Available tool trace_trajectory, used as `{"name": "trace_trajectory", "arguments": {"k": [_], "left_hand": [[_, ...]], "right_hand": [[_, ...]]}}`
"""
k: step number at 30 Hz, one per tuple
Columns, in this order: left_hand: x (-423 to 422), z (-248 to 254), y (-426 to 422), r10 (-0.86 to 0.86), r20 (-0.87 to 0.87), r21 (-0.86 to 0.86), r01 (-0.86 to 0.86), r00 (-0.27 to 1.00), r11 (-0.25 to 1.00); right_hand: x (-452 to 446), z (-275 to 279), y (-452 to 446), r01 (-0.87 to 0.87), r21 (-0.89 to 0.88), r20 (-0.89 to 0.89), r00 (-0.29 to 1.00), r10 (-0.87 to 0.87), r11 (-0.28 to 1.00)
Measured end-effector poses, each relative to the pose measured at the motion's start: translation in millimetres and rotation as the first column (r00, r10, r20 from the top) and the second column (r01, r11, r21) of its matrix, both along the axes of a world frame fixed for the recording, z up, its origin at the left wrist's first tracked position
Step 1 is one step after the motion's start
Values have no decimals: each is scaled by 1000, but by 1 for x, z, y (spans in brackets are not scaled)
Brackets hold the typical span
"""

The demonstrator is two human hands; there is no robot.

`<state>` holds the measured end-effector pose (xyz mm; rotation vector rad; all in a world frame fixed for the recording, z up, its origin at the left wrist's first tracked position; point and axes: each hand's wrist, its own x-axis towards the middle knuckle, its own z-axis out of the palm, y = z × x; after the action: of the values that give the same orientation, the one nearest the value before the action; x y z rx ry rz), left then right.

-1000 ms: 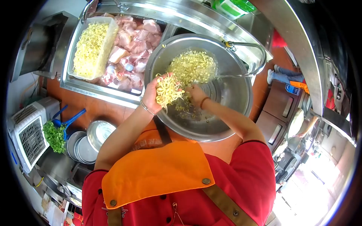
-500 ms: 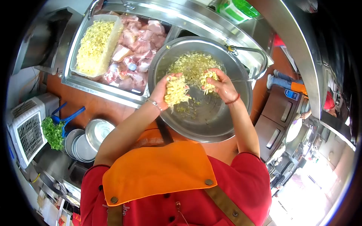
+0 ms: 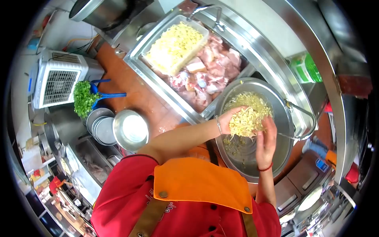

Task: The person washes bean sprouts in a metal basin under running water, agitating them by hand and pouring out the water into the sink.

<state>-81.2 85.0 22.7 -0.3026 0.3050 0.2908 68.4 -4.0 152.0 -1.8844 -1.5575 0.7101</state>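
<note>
A clump of pale yellow bean sprouts (image 3: 245,121) is held between my hands above a large metal basin (image 3: 282,147). My left hand (image 3: 226,119) is cupped around the clump from the left. My right hand (image 3: 267,139) presses against its right side, fingers long and slightly curved, thumb apart. In the basin, more bean sprouts (image 3: 250,98) float in water behind the held clump, and a few loose bits lie lower down. The clump hides part of the basin's middle.
A plastic tub (image 3: 193,51) piled with sprouts rests over raw meat (image 3: 213,75) in the sink (image 3: 158,93). A curved tap (image 3: 219,17) stands behind. Metal bowls (image 3: 131,128), leafy greens (image 3: 83,103) and an air cooler (image 3: 61,81) are at left.
The view has turned and shifted left, so the basin appears farther right. My hands have come together; the sprouts that were in two handfuls now form one clump.
</note>
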Motion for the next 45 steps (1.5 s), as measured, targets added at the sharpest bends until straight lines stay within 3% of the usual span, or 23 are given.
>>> {"name": "trace_trajectory", "arguments": {"k": [2,3,5,6,8,9,11,13,14,15,16,17,18,20,22,23,29,30,32,35,38,41,45], "left_hand": [[-23,26,27,-13,6,36,13,1000,999],[-33,30,40,9,-32,4,-9,999,1000],[-61,17,72,111,94,-34,-108,989,994],[-81,40,90,173,61,20,-174,983,984],[-112,20,132,271,49,158,-276,961,948],[-133,31,155,248,-202,245,-196,948,950],[-173,10,205,262,16,320,-253,965,913],[-204,-20,262,332,-197,534,-183,922,825],[-214,-18,283,327,-257,518,-156,910,841],[-220,-45,309,475,-503,670,-21,722,742],[-195,31,298,480,-753,630,283,450,723],[-213,-31,337,567,-753,650,508,333,565],[-231,-91,376,667,-719,571,711,195,409],[-224,-107,387,768,-626,322,941,133,100],[-209,-116,390,868,-493,-63,993,59,-104],[-199,-114,393,826,-563,-211,964,16,-163],[-177,-140,402,896,-444,-380,901,19,-208],[-161,-114,390,895,-445,-429,888,-46,-168],[-136,-34,345,883,-433,-531,843,-181,-87],[-149,-21,319,989,-148,-503,859,24,-96],[-171,-39,299,967,44,-232,944,252,-236],[-159,-7,238,908,55,65,906,415,-418],[-138,12,163,877,-56,168,870,477,-463]], "right_hand": [[7,-12,1,219,-110,-394,886,-245,970],[15,-24,-1,245,-118,-409,871,-272,962],[32,-54,-9,275,-202,-403,851,-336,940],[39,-70,-15,292,-244,-398,840,-370,925],[48,-100,-27,275,-285,-390,842,-373,918],[52,-112,-33,244,-310,-363,863,-352,919],[53,-114,-36,201,-417,-279,900,-335,887],[53,-130,-49,169,-402,-218,937,-274,900],[55,-136,-55,158,-399,-183,951,-248,903],[52,-137,-57,151,-408,-121,969,-217,900],[49,-137,-57,110,-366,-78,986,-149,924],[47,-137,-56,73,-333,-28,996,-87,940],[45,-136,-57,37,-312,28,999,-29,949],[44,-141,-49,38,-511,-4,999,-47,859],[51,-157,-42,-71,-420,172,973,157,905],[54,-156,-29,-51,-521,136,980,143,852],[73,-205,48,-2,-654,304,915,265,757],[72,-219,55,-20,-638,350,883,313,769],[63,-239,70,51,-646,292,938,185,762],[48,-286,71,26,-656,237,956,173,754],[21,-283,64,-48,-711,239,922,306,701],[2,-252,38,-157,-674,206,899,388,722],[-8,-216,14,-206,-749,97,906,412,630]]}}
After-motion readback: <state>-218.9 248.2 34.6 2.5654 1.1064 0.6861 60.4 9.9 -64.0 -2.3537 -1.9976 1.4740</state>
